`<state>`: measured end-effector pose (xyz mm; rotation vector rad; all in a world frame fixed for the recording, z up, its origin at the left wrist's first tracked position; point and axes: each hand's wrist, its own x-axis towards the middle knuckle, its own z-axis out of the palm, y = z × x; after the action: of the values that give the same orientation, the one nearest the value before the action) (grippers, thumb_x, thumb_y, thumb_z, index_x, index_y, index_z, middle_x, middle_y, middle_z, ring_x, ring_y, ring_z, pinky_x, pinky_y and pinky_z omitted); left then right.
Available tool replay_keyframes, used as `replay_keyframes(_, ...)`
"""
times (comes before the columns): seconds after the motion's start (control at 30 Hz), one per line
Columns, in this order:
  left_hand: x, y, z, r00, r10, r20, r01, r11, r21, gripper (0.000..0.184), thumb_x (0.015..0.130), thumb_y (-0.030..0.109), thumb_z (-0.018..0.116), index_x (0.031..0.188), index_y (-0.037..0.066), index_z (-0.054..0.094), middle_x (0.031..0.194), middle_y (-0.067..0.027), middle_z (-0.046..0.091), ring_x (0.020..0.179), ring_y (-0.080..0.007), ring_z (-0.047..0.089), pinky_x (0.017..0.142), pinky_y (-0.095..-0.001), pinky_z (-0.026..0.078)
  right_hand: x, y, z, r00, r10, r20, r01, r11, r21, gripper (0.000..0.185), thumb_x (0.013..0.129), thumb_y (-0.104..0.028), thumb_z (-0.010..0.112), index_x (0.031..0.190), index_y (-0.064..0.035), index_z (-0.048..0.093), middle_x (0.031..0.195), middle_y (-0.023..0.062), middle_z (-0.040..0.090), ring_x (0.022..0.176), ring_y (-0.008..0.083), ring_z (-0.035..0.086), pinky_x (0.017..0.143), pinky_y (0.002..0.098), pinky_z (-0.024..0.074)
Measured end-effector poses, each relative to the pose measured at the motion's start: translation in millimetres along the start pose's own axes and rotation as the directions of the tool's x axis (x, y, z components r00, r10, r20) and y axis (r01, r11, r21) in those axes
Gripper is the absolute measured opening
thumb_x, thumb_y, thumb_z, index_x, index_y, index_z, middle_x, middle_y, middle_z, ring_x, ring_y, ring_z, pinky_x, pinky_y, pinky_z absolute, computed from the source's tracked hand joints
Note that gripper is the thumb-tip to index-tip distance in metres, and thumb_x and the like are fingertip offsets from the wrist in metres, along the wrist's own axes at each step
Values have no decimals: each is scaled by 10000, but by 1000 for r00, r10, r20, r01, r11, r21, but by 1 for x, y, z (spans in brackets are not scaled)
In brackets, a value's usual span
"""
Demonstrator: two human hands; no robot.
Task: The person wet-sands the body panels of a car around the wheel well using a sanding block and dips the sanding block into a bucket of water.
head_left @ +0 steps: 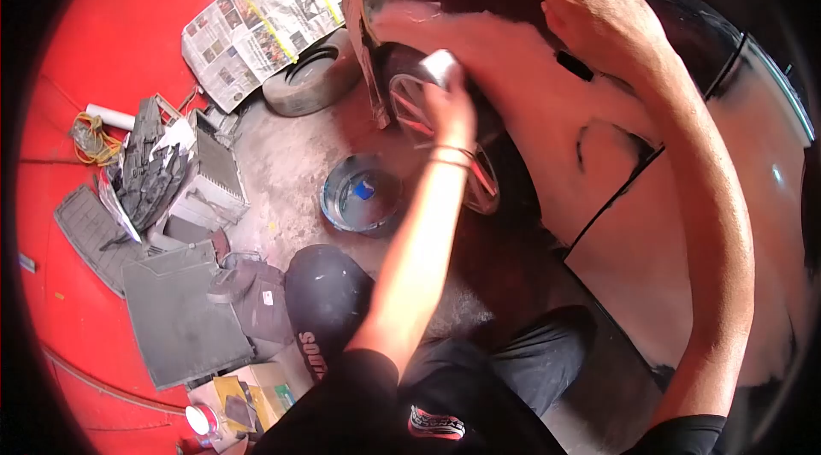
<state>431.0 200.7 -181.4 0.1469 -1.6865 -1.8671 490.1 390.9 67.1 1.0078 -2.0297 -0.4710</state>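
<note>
"What's nearest the camera?"

"Dark trousers (539,361) and a black sleeve (325,404), along the bottom of the frame."

"And the fingers?"

"Those of the left hand (449,109), upper centre, are closed round a small whitish piece (439,67). It juts out past the fingertips toward the top of the frame, its bright face turned to us."

"Its long axis?"

"Can't tell; glare and blur eat the edges. Nor can I tell whether it touches the car."

"Right hand (590,6)?"

"Upper right, grasping nothing: fingers stretched out side by side, pointing up and left, over the dark top of the bodywork (505,70)."

"What's around them?"

"That bodywork runs from top centre down to the lower right, patched pale pinkish and black. Just beside the left hand is a spoked wheel (410,101)."

"Farther out?"

"Left of the forearm, mid-frame, a round basin (330,209) with something blue (364,191) in it. Above that, a loose tyre (286,98) lies under newspaper sheets (265,19). At far left, a flat dark panel (184,314) lies near a heap of dark scraps (150,177), with red bodywork (120,36) beyond."
</note>
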Motion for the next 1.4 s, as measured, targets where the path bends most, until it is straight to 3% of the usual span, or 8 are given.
replay_keyframes(0.13, -38, -7, 8, 960, 270, -68, -243, 932, 270, 446, 1111, 308, 703, 1235, -108, 599, 1198, -325, 721, 1158, -468, 713, 1008, -523, 544, -7, 2, 5, 996, -10, 91, 10, 1000, -1, 402, 939, -121, 717, 1338, -70, 702, 1523, 121, 626, 1476, 331, 541, 1258, 494, 423)
replay_keyframes(0.3, 108, -34, -12, 999, -42, -20, 39, 987, -158, 257, 1081, 184, 675, 1171, -55, 698, 1036, -132, 787, 933, -262, 764, 845, -418, 603, -21, 12, -33, 955, -23, 297, 22, 1000, 7, 522, 967, -78, 721, 1485, -106, 671, 1688, 79, 544, 1606, 323, 447, 1336, 510, 374)
replay_keyframes(0.5, -5, -26, -6, 900, 436, 5, -436, 900, -19, 342, 1054, 187, 731, 1257, -69, 630, 1138, -269, 755, 1063, -401, 766, 928, -508, 588, -35, 9, -37, 929, -3, 371, 83, 976, -200, 594, 937, -5, 672, 1520, -114, 642, 1718, 86, 514, 1635, 336, 421, 1364, 551, 338)
replay_keyframes(0.77, 111, 2, -25, 972, 228, 64, -231, 972, 38, 351, 1017, 195, 753, 1160, -89, 605, 1022, -299, 733, 947, -488, 736, 839, -565, 574, -21, 3, -36, 902, -6, 432, 121, 963, -240, 608, 902, 38, 644, 1495, -95, 666, 1699, 98, 543, 1608, 354, 474, 1327, 532, 398)
replay_keyframes(0.9, -3, -33, -12, 878, 470, 88, -478, 872, 108, 426, 980, 212, 803, 1261, -19, 582, 1079, -220, 661, 988, -437, 673, 901, -538, 450, -18, 1, -39, 889, -14, 457, 150, 953, -263, 594, 919, 16, 645, 1501, -105, 662, 1709, 102, 532, 1618, 356, 462, 1338, 548, 376)
replay_keyframes(0.97, -16, -15, -23, 841, 532, 101, -539, 806, 242, 308, 1027, 151, 770, 1236, -51, 668, 1117, -234, 777, 977, -361, 777, 847, -475, 611, -19, 3, -41, 882, -9, 472, 160, 946, -281, 601, 917, 11, 657, 1503, -123, 660, 1711, 92, 528, 1617, 348, 463, 1341, 554, 373)
replay_keyframes(1.13, 121, -1, -22, 891, 453, -14, -443, 876, 190, 361, 1018, 235, 810, 1009, -88, 648, 924, -289, 772, 881, -443, 794, 769, -493, 613, -15, 3, -44, 867, -10, 498, 168, 948, -272, 598, 936, -3, 659, 1520, -132, 654, 1727, 89, 513, 1621, 352, 459, 1342, 565, 366)
replay_keyframes(1.4, -47, -18, -15, 860, 485, 159, -508, 844, 171, 477, 957, 193, 791, 1319, -28, 574, 1134, -204, 618, 1083, -415, 640, 981, -537, 383, -18, 6, -42, 888, -24, 459, 159, 953, -259, 558, 964, -42, 651, 1514, -134, 663, 1715, 96, 528, 1610, 362, 471, 1339, 575, 360)
